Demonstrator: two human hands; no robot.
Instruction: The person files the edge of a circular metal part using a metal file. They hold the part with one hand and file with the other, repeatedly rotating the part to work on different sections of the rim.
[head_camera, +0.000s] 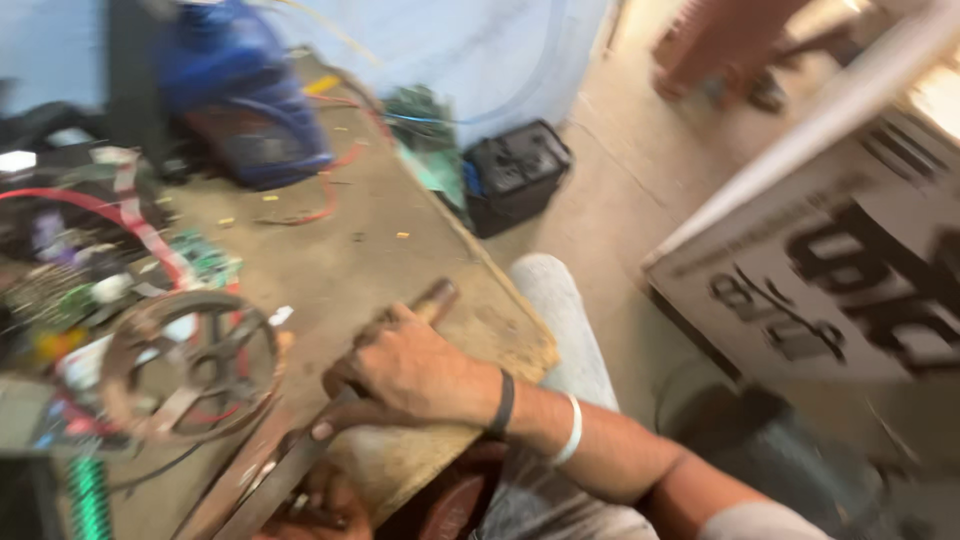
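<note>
Right hand (405, 372) grips a wooden handle (432, 300) at the bench (400, 240) edge (left hand hidden, grip unclear)

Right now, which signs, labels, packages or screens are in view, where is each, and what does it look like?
Signboard: right side, leaning on the floor, flat grey rectangle with blurred dark lettering and a pale frame edge.
Black box: on the floor past the table's far edge, squarish, maybe a battery; no label readable.
Blue container: far end of the table, rounded, with a dark panel.
No screens seen.
</note>
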